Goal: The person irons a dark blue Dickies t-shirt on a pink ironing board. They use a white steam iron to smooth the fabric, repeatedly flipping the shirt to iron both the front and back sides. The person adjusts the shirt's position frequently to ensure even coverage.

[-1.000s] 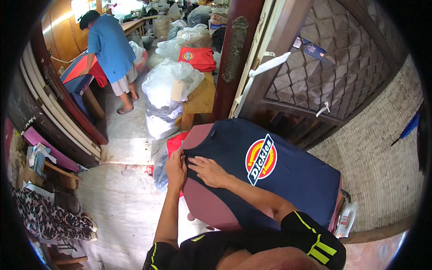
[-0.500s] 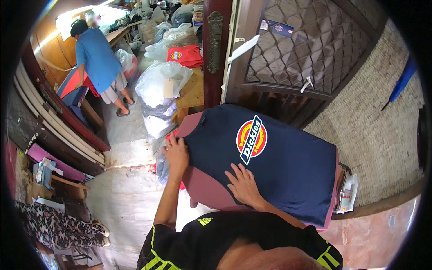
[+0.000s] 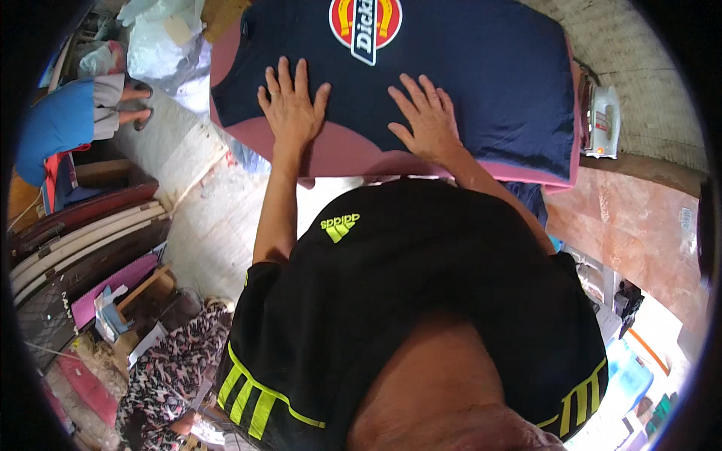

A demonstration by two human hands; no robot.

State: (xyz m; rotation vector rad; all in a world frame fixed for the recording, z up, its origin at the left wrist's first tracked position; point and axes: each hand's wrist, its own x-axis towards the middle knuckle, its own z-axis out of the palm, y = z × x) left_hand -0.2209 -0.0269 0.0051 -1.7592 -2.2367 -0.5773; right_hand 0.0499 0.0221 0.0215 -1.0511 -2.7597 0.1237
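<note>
Both hands lay flat, fingers spread, gripping nothing: left hand [image 3: 289, 105] and right hand [image 3: 426, 119] pressed on the navy shirt [image 3: 489, 83], spread over a pink padded board [image 3: 353, 154] at upper centre. An iron [image 3: 603, 120] stood at the board's right end.

I'm looking down into what seems a small home ironing or laundry workshop: a padded pink ironing board [image 3: 361, 154] carries a navy T-shirt [image 3: 466, 83], and a white iron [image 3: 604, 120] rests at its end. Bulging plastic bags [image 3: 162, 37] crowd the concrete floor [image 3: 203, 225] (cloth inside, I think, the rim blurs), with stacked wooden planks [image 3: 83, 233] alongside.
</note>
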